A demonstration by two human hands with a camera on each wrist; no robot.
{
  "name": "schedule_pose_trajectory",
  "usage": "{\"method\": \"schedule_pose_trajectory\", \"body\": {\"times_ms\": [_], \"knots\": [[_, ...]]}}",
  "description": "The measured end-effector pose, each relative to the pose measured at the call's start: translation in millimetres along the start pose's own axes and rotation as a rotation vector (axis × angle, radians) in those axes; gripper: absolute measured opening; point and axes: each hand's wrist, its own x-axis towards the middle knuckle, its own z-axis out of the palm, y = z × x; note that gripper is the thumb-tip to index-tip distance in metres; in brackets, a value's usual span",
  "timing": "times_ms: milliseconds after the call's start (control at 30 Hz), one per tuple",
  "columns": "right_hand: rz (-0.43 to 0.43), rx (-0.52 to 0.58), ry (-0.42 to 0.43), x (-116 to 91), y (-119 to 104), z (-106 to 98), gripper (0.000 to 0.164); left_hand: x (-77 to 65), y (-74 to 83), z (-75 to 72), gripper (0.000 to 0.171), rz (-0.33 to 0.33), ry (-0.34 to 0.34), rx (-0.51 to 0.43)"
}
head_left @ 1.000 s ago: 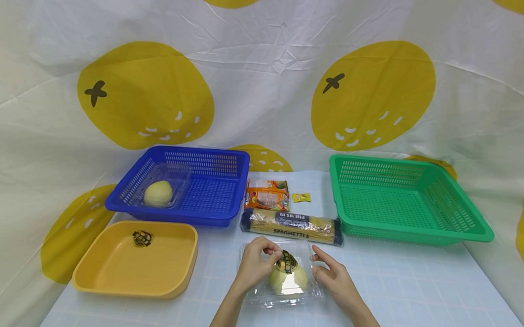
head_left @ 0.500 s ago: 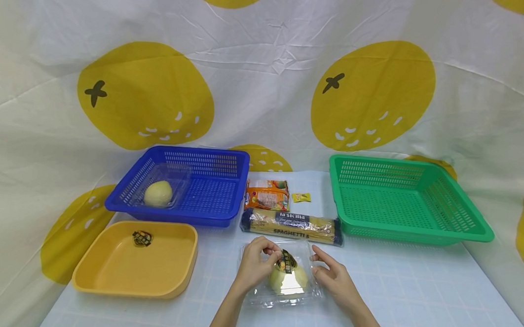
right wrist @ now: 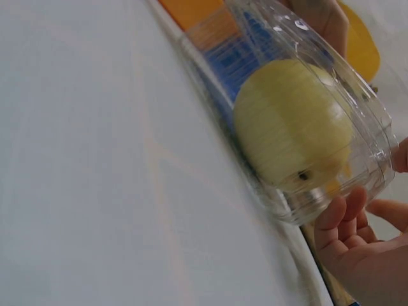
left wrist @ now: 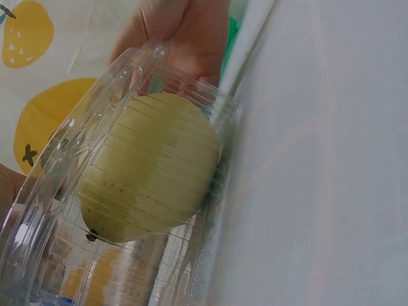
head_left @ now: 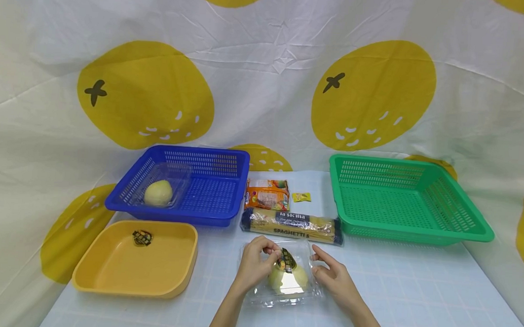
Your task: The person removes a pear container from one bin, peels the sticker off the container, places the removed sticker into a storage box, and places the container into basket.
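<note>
A clear plastic clamshell box (head_left: 259, 294) lies on the table in the head view. Inside sits a pale yellow-green pear-like fruit (head_left: 289, 283), its skin plain in the left wrist view too (left wrist: 150, 166). On the lid is a black-and-gold sticker (head_left: 288, 260). My left hand (head_left: 257, 262) rests over the lid's left part, pinching the sticker's edge between thumb and forefinger. At the box's right side, my right hand (head_left: 335, 283) holds the rim with thumb and curled fingers, its index finger stretched out. The right wrist view shows these fingers (right wrist: 333, 223) against the side wall.
Behind the box lie a spaghetti pack (head_left: 292, 226), an orange snack packet (head_left: 266, 196) and a small yellow sachet (head_left: 301, 197). The blue basket (head_left: 215, 213) holds another boxed fruit. A yellow tray (head_left: 136, 270) bears a crumpled sticker (head_left: 142, 238). A green basket (head_left: 406, 203) stands right.
The sticker's edge at my left fingertips looks slightly shifted on the lid. Both hands and the box stay practically where they were.
</note>
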Motion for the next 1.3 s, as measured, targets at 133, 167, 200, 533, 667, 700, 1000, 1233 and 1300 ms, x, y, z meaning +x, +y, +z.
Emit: {"method": "schedule_pose_trajectory", "body": {"times_ms": [133, 167, 200, 533, 667, 700, 1000, 1233, 1300], "knots": [[-0.007, 0.0, -0.002, 0.1, -0.3, -0.4, 0.059, 0.2, -1.1, -0.2, 0.003, 0.01, 0.001, -0.004], [-0.011, -0.002, -0.002, 0.0, -0.4, -0.4, 0.058, 0.2, -1.2, -0.2, 0.003, 0.011, 0.001, -0.005], [-0.012, -0.004, -0.001, -0.1, -0.4, -0.3, 0.058, 0.2, -1.3, -0.3, 0.003, 0.012, 0.001, -0.005], [-0.032, 0.005, -0.003, 0.4, 0.6, -0.1, 0.058, 1.3, -1.1, -1.1, 0.003, -0.004, -0.002, -0.025], [-0.045, 0.004, -0.008, 0.5, 1.7, -0.2, 0.057, 1.4, -0.7, -1.5, 0.004, -0.009, -0.003, -0.025], [-0.047, 0.005, -0.01, 0.5, 2.0, -0.3, 0.057, 1.5, -0.5, -1.4, 0.004, -0.007, 0.001, -0.025], [-0.073, 0.01, -0.026, -0.4, 2.1, -1.0, 0.057, 1.7, -1.6, -1.5, 0.004, -0.008, 0.03, -0.049], [-0.086, 0.008, -0.024, 0.0, 3.0, -1.5, 0.056, 3.4, 2.4, -3.4, 0.006, -0.073, 0.06, -0.127], [-0.083, 0.006, -0.021, -0.1, 3.4, -1.6, 0.056, 2.4, 12.5, -6.8, 0.006, -0.07, 0.059, -0.131]]}}
